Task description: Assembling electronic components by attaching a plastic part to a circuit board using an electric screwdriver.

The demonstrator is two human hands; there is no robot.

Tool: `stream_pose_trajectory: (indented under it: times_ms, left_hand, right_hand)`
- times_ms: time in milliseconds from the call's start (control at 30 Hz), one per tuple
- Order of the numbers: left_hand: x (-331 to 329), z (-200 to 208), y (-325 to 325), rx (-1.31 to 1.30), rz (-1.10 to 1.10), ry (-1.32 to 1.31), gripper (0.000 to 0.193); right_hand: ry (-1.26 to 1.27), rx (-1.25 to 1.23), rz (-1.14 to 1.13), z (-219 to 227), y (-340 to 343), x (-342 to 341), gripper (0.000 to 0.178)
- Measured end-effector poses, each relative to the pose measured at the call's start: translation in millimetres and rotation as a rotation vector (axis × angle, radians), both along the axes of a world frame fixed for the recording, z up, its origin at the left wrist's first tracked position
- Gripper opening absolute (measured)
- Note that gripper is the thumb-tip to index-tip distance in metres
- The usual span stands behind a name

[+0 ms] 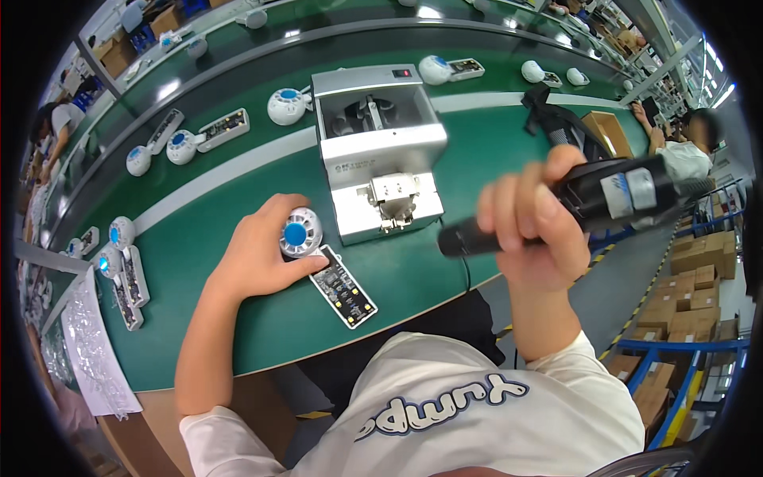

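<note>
My left hand (pixel 258 250) is closed around a white round unit (pixel 303 233) with a blue centre, its thumb on the near side and fingers on the far side. Joined to that unit is a flat white housing with a bare circuit board (pixel 346 292), lying on the green bench toward me. Raised above the bench's right side, my right hand (pixel 540 226) grips a black electric screwdriver (pixel 612 195) held nearly level, slightly blurred. A silver screw feeder (pixel 385 147) stands just beyond both hands.
Similar white units with boards (pixel 226 129) sit along the far conveyor and at the left. Plastic bags on a white sheet (pixel 87 342) lie at the left edge. A cardboard box (pixel 608 131) and a black strap stand far right, near a co-worker (pixel 687 151). Cartons (pixel 691 294) fill blue racks.
</note>
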State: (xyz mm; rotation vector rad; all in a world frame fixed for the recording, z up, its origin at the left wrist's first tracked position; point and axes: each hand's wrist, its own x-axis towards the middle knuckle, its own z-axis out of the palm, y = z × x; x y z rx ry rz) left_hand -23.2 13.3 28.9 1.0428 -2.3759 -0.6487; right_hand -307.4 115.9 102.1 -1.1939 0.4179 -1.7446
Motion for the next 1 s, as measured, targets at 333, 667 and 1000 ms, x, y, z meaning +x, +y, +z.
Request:
stream_pose_trajectory:
  times_ms: [333,667,1000]
  left_hand:
    - [3,-14,9,0.137,-0.139,0.040,0.059]
    - [5,-23,7,0.104,-0.160,0.103,0.052]
    - [2,-27,3,0.113,-0.199,0.119,0.051]
  right_hand:
    - [0.618,0.070,-0.607,3,-10,66,0.026]
    - [0.434,0.163,-0.223,-28,1,87,0.032]
    - [0.450,0.129,-0.163,-37,-4,88,0.029]
